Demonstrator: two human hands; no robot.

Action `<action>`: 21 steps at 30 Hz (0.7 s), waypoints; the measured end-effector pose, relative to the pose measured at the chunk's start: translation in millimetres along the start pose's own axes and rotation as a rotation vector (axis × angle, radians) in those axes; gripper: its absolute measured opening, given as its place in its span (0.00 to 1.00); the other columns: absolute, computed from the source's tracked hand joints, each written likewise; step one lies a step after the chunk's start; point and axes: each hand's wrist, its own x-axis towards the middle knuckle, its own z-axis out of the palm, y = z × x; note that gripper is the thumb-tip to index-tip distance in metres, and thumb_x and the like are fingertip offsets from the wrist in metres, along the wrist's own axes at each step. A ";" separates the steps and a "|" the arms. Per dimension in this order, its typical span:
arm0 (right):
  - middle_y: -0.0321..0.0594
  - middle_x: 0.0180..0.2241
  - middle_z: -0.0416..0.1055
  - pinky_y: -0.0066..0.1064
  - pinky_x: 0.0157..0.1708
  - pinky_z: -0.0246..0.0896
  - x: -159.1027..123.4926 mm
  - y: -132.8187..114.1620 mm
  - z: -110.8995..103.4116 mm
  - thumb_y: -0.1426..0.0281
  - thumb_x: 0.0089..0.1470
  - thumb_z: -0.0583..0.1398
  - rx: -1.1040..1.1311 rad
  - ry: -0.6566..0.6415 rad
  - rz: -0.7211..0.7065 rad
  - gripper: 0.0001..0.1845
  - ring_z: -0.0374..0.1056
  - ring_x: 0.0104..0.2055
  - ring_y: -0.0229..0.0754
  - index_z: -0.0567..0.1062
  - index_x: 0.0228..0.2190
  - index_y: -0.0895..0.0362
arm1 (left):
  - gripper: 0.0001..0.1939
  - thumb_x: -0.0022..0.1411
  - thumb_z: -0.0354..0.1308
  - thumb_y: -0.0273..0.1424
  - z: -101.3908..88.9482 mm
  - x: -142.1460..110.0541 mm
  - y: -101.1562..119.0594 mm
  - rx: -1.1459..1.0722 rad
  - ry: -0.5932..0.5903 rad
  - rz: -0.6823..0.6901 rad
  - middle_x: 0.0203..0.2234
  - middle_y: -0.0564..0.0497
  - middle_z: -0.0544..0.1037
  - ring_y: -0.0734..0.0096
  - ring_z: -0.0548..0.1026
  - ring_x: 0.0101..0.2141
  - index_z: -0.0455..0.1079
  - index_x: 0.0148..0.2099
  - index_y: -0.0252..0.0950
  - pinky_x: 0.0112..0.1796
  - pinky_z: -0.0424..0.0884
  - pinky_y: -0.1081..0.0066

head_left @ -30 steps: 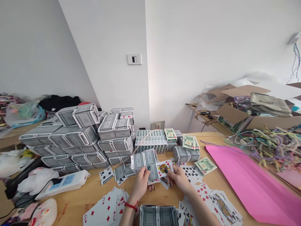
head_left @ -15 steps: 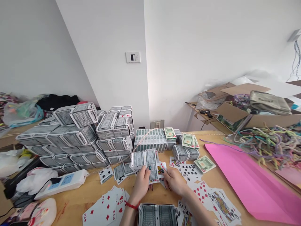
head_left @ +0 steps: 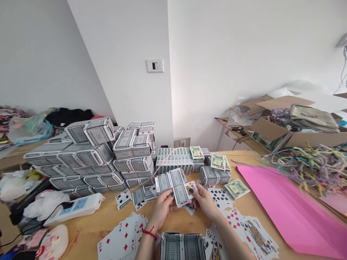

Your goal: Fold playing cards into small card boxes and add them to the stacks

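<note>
Holding cards (head_left: 180,188), between left grip (head_left: 162,204), right grip (head_left: 205,202)

Left hand (head_left: 161,206): with a red cord bracelet (head_left: 149,234) at our wrist, we grip white-bordered playing cards with grey patterned backs (head_left: 180,189).
Right hand (head_left: 205,203): we pinch a white court card with a colourful figure (head_left: 189,186), just beside them.
Between our forearms: an open-topped rectangular box of grey card backs (head_left: 182,236).
Tabletop: on the light wooden table (head_left: 176,221), face-up white cards with red pips (head_left: 116,240) lie to our left.
Left pile: beyond our left hand stand stacked grey-and-white card-backed blocks (head_left: 94,155).
Right side: we see a bright pink flat sheet (head_left: 271,206) near tangled multicoloured yarn (head_left: 317,168).
</note>
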 end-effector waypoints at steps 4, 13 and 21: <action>0.27 0.14 0.62 0.23 0.12 0.47 -1.7 0.0 2.1 0.51 0.48 0.55 -0.014 -0.003 0.000 0.20 0.56 0.11 0.31 0.61 0.28 0.55 | 0.20 0.50 0.58 0.36 6.3 -4.3 6.8 0.076 -0.017 -0.001 0.35 0.45 0.78 0.61 0.75 0.36 0.69 0.45 0.35 0.34 0.71 0.64; 0.25 0.12 0.59 0.22 0.10 0.40 2.4 4.7 -4.7 0.48 0.46 0.53 -0.072 0.033 0.026 0.22 0.50 0.09 0.30 0.61 0.28 0.54 | 0.19 0.49 0.58 0.36 10.1 -6.4 10.2 0.114 -0.032 0.041 0.33 0.46 0.79 0.61 0.75 0.35 0.70 0.44 0.34 0.34 0.72 0.63; 0.27 0.13 0.57 0.24 0.13 0.45 -2.0 5.9 2.4 0.53 0.51 0.52 -0.188 0.057 -0.009 0.17 0.52 0.14 0.32 0.60 0.24 0.54 | 0.19 0.52 0.56 0.35 10.0 -4.0 5.5 0.136 -0.067 0.037 0.37 0.46 0.77 0.61 0.75 0.37 0.68 0.48 0.36 0.35 0.71 0.64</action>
